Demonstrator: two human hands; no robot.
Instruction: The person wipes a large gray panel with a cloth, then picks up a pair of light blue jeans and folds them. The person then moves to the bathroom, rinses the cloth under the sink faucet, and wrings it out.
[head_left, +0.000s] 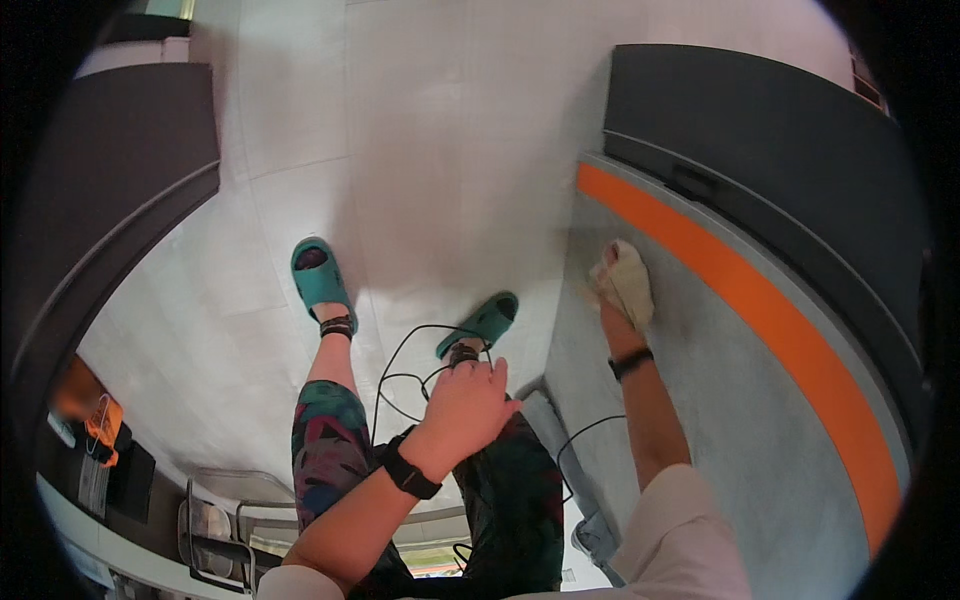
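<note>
My right hand (611, 285) presses a cream cloth (634, 289) to the grey panel (600, 337) on the right, below its orange stripe (720, 270). Some of the fingers are hidden by the cloth. My left hand (469, 405) is over my right knee, back side up, with thumb and forefinger apart. Its palm and the other fingertips are out of sight, so whether it holds anything does not show. A thin black cable (390, 356) loops beside and behind this hand.
Dark grey cabinet-like units stand at the right (750, 120) and left (135, 150). Pale floor tiles (442, 187) lie between them, under my green slippers (319, 274). A metal-framed chair (240, 480) is at lower left. Grey fabric (559, 442) lies along the panel's base.
</note>
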